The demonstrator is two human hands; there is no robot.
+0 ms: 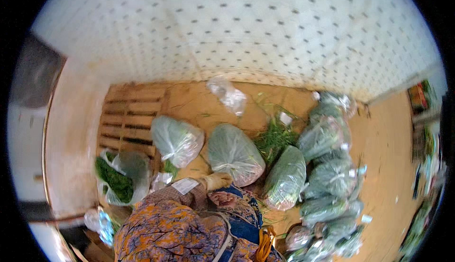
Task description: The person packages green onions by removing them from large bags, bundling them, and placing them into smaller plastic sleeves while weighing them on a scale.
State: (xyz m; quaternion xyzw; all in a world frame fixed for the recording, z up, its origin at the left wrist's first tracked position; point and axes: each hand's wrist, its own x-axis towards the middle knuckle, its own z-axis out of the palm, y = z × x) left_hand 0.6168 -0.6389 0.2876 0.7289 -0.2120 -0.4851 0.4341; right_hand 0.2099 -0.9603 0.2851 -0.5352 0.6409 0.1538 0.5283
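My left hand reaches across from a brown checked sleeve that has a white label patch on it. It is close to the knotted lower end of a clear plastic bag of leafy greens, beside blue patterned cloth on my lap. Blur hides its fingers, so contact with the bag is unclear. My right hand does not show. Left of that bag lies another filled greens bag, and to its right a long one. Loose green stalks are spread on the floor between them.
Several filled bags are heaped in a row on the right. An open bag of dark greens stands at the left, near a wooden pallet. A crumpled clear plastic bag lies by the patterned white wall.
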